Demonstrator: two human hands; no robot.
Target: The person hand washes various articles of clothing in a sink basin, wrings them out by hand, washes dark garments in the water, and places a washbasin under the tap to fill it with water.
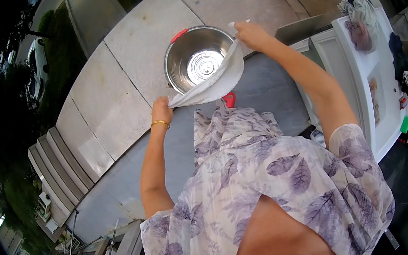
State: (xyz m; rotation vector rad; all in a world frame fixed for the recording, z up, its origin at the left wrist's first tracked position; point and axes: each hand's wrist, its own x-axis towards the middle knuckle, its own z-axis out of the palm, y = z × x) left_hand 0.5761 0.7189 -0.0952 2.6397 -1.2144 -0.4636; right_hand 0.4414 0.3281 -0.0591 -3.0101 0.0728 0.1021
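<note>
Both hands are busy w/ a white cloth [221, 80], pulled out lengthwise btwn them. It runs along the near-right side of the steel basin [174, 65], covering part of that rim; can't tell if it rests on the rim or hangs just above.

L hand [161, 111] is nr the basin's near-left edge, fingers curled tight round one end. R hand [253, 36] is out past the basin's right side, fingers closed on the other end, a bit of white poking out beyond them.

One red handle [179, 35] sits on the basin's far-left rim; a second red handle [230, 101] shows on the near side, just past the cloth's lower edge. Well right of the basin: a white sink unit [364, 107] w/ bunched fabric [361, 31] at its far end.

To do this well, prob. best to keep both grips firm & nr the ends, w/ equal pull so it stays flat. Middle bellies toward the wearer's leaf-print top [290, 168]; tightening a bit should keep it off. Can't tell if cloth's wet; if so, hold it further over the basin to catch drips.
</note>
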